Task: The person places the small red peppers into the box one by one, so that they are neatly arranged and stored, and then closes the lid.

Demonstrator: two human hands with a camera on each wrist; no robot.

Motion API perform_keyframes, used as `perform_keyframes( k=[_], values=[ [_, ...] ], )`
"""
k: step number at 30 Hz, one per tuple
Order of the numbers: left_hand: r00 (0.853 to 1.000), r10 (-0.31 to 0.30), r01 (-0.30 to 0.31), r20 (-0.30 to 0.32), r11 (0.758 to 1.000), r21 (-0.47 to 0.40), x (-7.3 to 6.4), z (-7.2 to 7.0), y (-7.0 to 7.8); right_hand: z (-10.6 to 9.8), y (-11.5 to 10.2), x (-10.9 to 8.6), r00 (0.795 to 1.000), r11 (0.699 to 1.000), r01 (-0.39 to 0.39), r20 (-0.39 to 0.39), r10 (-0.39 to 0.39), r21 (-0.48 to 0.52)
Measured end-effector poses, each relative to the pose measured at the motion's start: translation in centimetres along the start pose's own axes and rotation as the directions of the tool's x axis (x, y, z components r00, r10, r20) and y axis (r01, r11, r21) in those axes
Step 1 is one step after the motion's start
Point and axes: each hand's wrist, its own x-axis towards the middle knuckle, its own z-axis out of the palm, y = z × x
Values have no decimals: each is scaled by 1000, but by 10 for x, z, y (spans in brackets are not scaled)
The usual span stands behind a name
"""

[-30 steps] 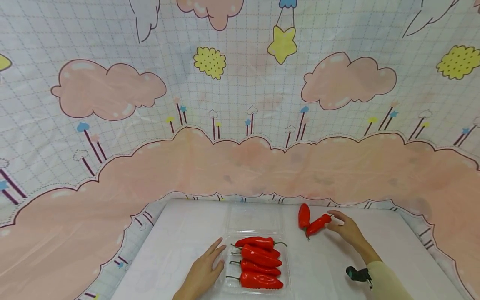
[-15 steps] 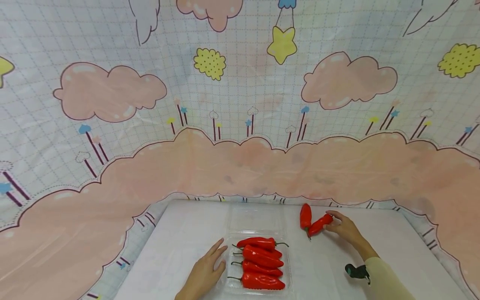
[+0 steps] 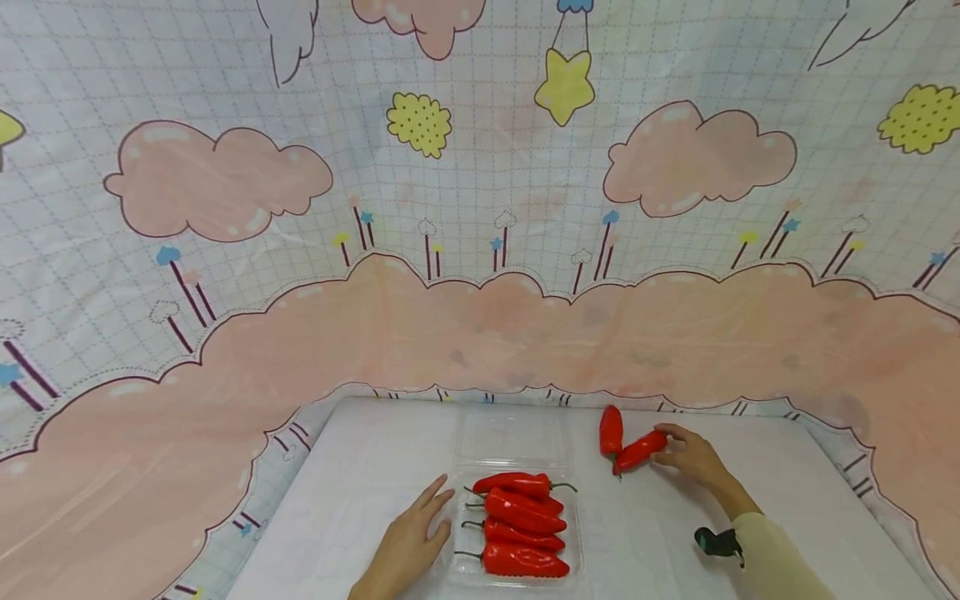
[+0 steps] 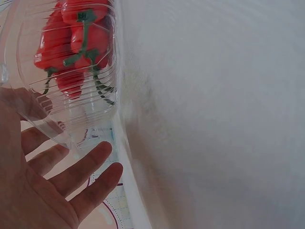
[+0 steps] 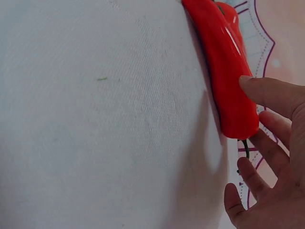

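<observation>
A red chili pepper (image 3: 639, 452) lies slanted on the white table, right of the middle in the head view. My right hand (image 3: 693, 454) pinches its stem end, thumb (image 5: 267, 90) on one side and forefinger on the other, with the remaining fingers spread. Another red pepper (image 3: 611, 432) lies against its far end. Several red peppers (image 3: 525, 510) are stacked crosswise in a clear plastic box (image 3: 577, 542). Beside the box's left wall is my left hand (image 3: 405, 542), its fingers extended and apart and holding nothing.
The box's clear lid (image 3: 513, 437) lies folded back flat behind it. A patterned cloth (image 3: 480, 342) hangs at the table's far edge. A dark wrist camera (image 3: 716, 543) sits by my right sleeve.
My right thumb and forefinger have come in onto the pepper's stem end. Left hand, box and stacked peppers stay as they were; the head view shifts slightly.
</observation>
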Motion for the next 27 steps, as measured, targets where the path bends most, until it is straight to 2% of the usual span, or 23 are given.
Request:
perform_keyframes(
  k=[16, 22, 27],
  values=[
    [1000, -8, 8, 5, 1000, -7, -1, 0, -1, -5, 2, -4, 998, 995, -50, -34, 47, -87],
    [1000, -7, 7, -3, 1000, -7, -1, -1, 0, -7, 1, -8, 997, 988, -42, -72, 32, -151],
    [1000, -9, 9, 2, 1000, -5, -1, -1, 0, -6, 1, -10, 997, 991, -50, -59, 43, -121]
  ],
)
